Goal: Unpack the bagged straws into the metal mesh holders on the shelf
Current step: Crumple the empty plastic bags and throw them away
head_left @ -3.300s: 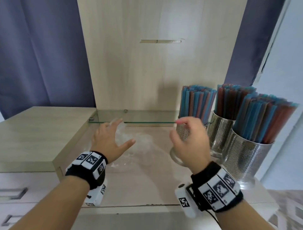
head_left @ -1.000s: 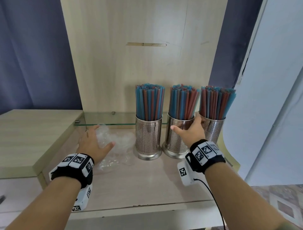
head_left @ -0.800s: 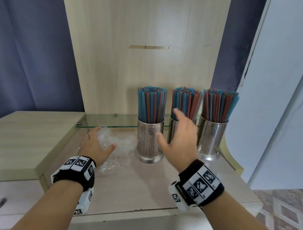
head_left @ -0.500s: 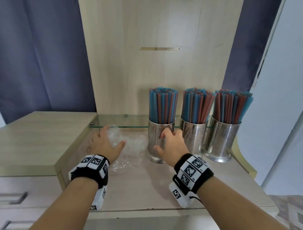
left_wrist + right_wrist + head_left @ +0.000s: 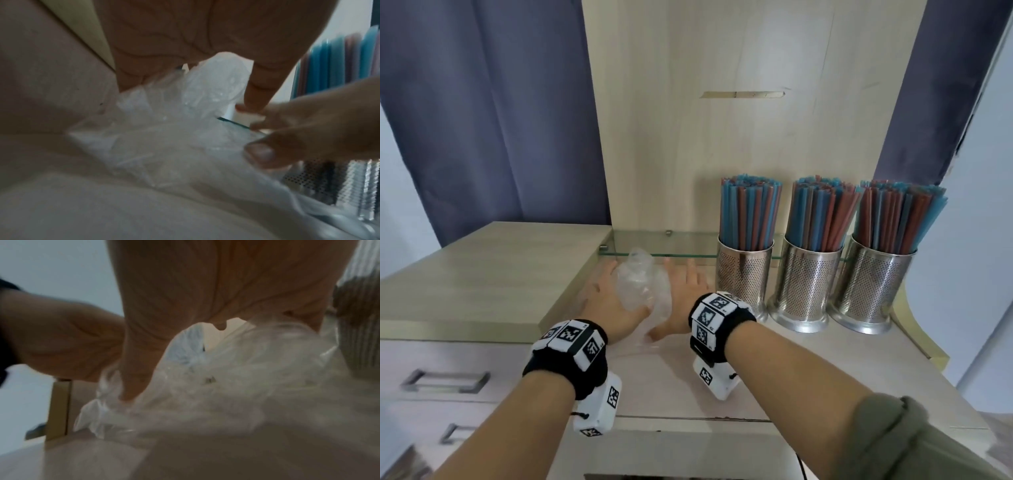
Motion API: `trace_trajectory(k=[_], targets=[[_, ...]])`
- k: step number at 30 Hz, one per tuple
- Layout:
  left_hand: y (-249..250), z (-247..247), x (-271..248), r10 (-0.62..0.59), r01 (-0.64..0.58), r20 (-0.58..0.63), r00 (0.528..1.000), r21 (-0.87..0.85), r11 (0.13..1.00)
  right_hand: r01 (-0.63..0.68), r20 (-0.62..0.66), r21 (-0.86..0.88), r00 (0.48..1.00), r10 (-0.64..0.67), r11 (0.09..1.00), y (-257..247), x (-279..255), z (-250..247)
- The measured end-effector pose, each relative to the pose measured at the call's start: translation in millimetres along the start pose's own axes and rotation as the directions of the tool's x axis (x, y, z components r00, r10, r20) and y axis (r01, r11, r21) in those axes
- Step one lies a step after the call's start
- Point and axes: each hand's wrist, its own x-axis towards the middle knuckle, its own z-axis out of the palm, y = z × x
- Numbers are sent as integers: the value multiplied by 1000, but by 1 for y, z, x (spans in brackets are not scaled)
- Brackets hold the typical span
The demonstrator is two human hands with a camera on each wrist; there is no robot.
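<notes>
Three metal mesh holders stand in a row at the back right of the shelf: left point(image 5: 743, 274), middle point(image 5: 806, 284) and right point(image 5: 873, 284). Each is packed with upright blue and red straws point(image 5: 750, 212). A crumpled clear plastic bag point(image 5: 640, 284) lies left of them, with no straws visible in it. My left hand point(image 5: 609, 301) lies against its left side and my right hand point(image 5: 685, 291) against its right side, fingers fairly straight. In the wrist views the bag point(image 5: 174, 138) point(image 5: 226, 378) bulges under both palms.
A glass ledge point(image 5: 681, 245) runs along the back, just behind the bag and holders. A raised wooden counter point(image 5: 482, 274) borders the shelf on the left, with drawers point(image 5: 445, 380) below. The shelf surface point(image 5: 791, 377) in front of the holders is bare.
My right hand has left the holders and swung left to the bag, which now stands bunched up between both hands. The left hand stayed on the bag.
</notes>
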Motion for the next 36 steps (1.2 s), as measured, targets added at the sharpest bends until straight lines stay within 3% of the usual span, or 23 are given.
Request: trace_trajectory(k=[4, 8, 11, 13, 14, 15, 16, 17, 18, 19, 22, 24, 26, 28, 29, 30, 31, 32, 33, 34, 36], targets=[[-4, -5, -17, -24, 32, 38, 999, -227, 973, -60, 84, 141, 995, 49, 988, 0, 26, 24], [2, -9, -34, 36, -5, 79, 996, -365, 931, 34, 41, -10, 999, -33, 999, -3, 25, 23], [14, -13, -49, 137, -106, 72, 988, -332, 937, 55, 21, -42, 998, -55, 998, 3, 6, 12], [20, -14, -59, 286, -292, -57, 956, -169, 941, 49, -60, -6, 997, -49, 999, 16, -17, 0], [21, -14, -64, 407, -418, -172, 897, -32, 908, 44, -103, 19, 994, -42, 999, 24, -32, -7], [23, -14, -68, 544, -536, -264, 796, 110, 837, 30, -135, 46, 991, -24, 998, 33, -48, -13], [25, -12, -70, 682, -640, -304, 666, 237, 731, 19, -160, 67, 987, -8, 998, 42, -66, -19], [30, -9, -75, 789, -721, -288, 542, 322, 613, 18, -185, 80, 983, -3, 997, 51, -81, -23], [36, -3, -77, 861, -780, -227, 455, 365, 508, 30, -207, 77, 978, -13, 997, 59, -96, -27], [43, 2, -80, 900, -814, -138, 412, 387, 432, 58, -214, 68, 976, -42, 996, 65, -111, -31], [68, 15, -86, 882, -832, 150, 447, 433, 348, 219, -183, 110, 963, -197, 969, 83, -158, -45], [85, 27, -91, 843, -851, 239, 482, 357, 386, 316, -207, 216, 939, -273, 924, 98, -186, -54], [101, 42, -101, 819, -845, 208, 535, 139, 516, 374, -303, 310, 910, -282, 874, 114, -205, -56], [120, 56, -114, 791, -793, 126, 599, -38, 607, 418, -472, 428, 860, -197, 801, 133, -219, -51], [130, 63, -120, 764, -760, 95, 638, -83, 644, 434, -583, 451, 805, -111, 780, 145, -225, -48], [137, 71, -124, 730, -722, 75, 679, -111, 683, 447, -712, 393, 701, -41, 803, 152, -233, -47], [143, 78, -127, 695, -682, 68, 716, -143, 717, 446, -806, 279, 590, -45, 850, 158, -242, -46], [149, 84, -130, 666, -643, 79, 742, -196, 740, 446, -837, 162, 535, -117, 880, 162, -249, -45], [155, 89, -133, 657, -619, 100, 747, -256, 742, 444, -812, 51, 540, -222, 894, 164, -255, -43], [161, 92, -137, 678, -625, 111, 727, -303, 720, 430, -750, -22, 590, -299, 903, 165, -258, -40], [177, 98, -148, 777, -722, 122, 618, -304, 622, 385, -620, -10, 722, -308, 923, 174, -255, -33]])
